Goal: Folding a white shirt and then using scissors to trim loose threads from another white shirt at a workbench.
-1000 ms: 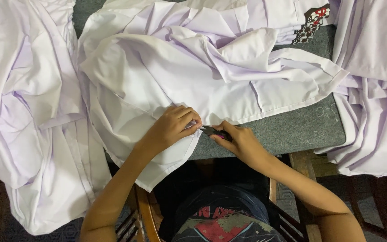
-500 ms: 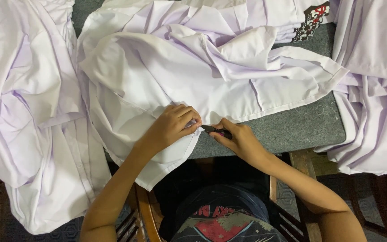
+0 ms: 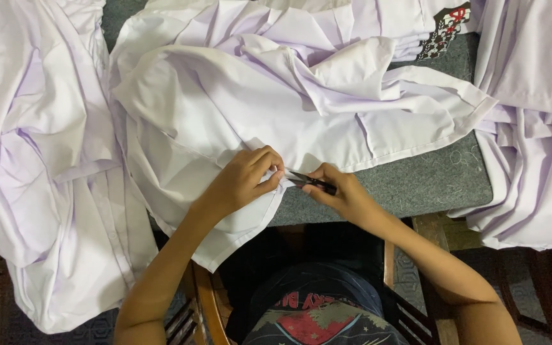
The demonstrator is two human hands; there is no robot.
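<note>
A pale lilac-white garment (image 3: 237, 108) lies spread over a grey table (image 3: 416, 185), its hem hanging off the near edge. My left hand (image 3: 247, 179) pinches the hem at the table's front edge. My right hand (image 3: 343, 195) holds small dark thread snips (image 3: 311, 182), whose tips point left at the fabric pinched by the left fingers. The two hands are almost touching.
More pale garments are heaped at the left (image 3: 33, 160) and the right (image 3: 531, 128). A folded stack with a dark patterned badge (image 3: 445, 29) lies at the back right. A wooden chair frame (image 3: 202, 306) shows below by my lap.
Almost nothing has moved: the hands stay at the hem, with only slight shifts of the fingers and the snips.
</note>
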